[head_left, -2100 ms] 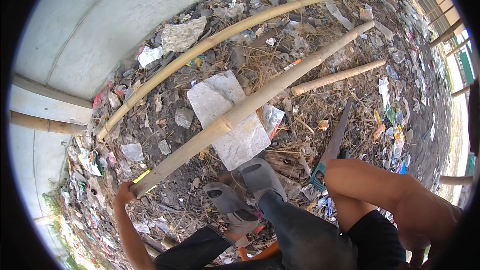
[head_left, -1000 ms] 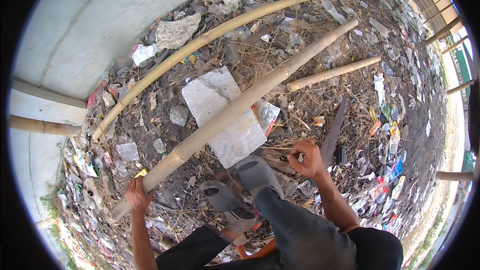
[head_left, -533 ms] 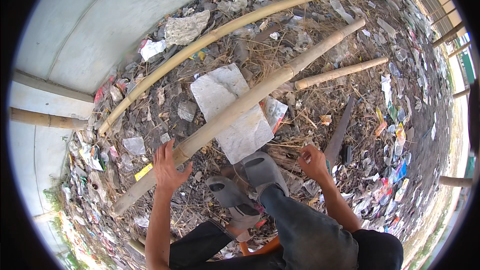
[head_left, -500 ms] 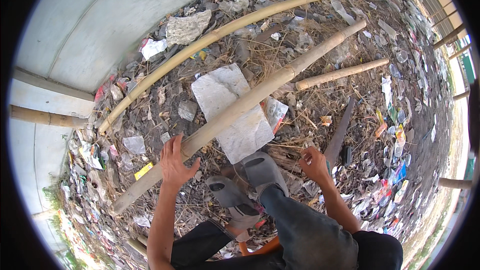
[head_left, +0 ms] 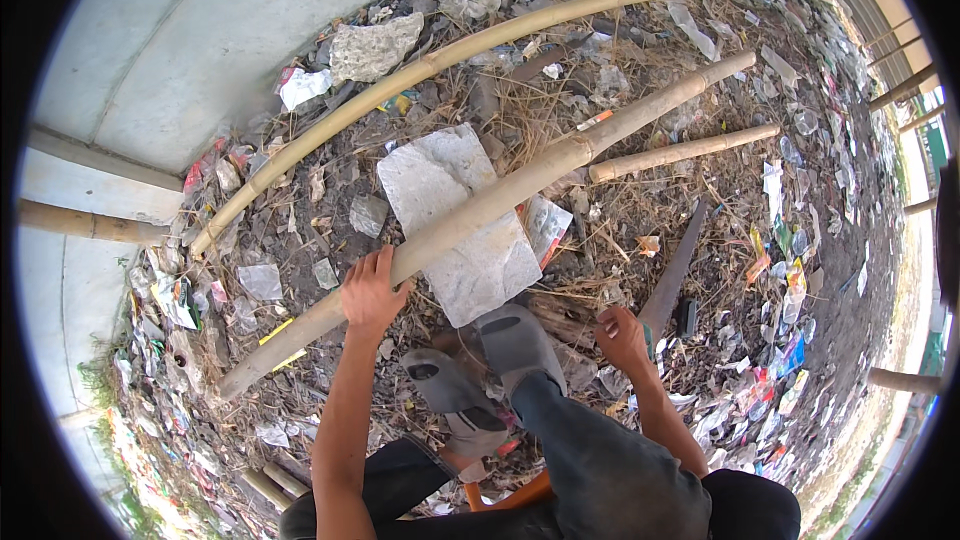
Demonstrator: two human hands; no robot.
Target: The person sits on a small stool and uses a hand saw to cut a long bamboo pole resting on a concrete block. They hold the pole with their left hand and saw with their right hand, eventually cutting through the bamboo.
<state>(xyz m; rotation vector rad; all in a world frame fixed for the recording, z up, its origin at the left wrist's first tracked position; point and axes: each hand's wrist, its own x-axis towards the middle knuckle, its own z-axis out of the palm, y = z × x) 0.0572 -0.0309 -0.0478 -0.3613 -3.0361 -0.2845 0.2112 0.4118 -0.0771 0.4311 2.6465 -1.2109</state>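
My left hand [head_left: 374,290] is wrapped over a thick bamboo pole [head_left: 470,210], its thumb on the near side. The pole lies slantwise across a pale, cracked stone slab [head_left: 478,265]. My right hand [head_left: 622,338] has its fingers curled in; whatever is inside them, if anything, is hidden. Right beside that hand lies a handsaw, its dark blade [head_left: 677,262] pointing away from me and its teal handle partly behind the hand. My feet, in grey slip-on shoes [head_left: 520,345], are at the slab's near edge.
A long curved bamboo pole [head_left: 430,65] and a shorter bamboo piece [head_left: 685,152] lie beyond. A rock [head_left: 376,47] sits near the pale wall [head_left: 190,30]. Plastic scraps and dry straw litter the ground. A small black object [head_left: 687,317] lies by the saw.
My left hand has closed on the bamboo pole and moved slightly right and away. The pole has shifted along its length toward the upper right. My right hand has moved little.
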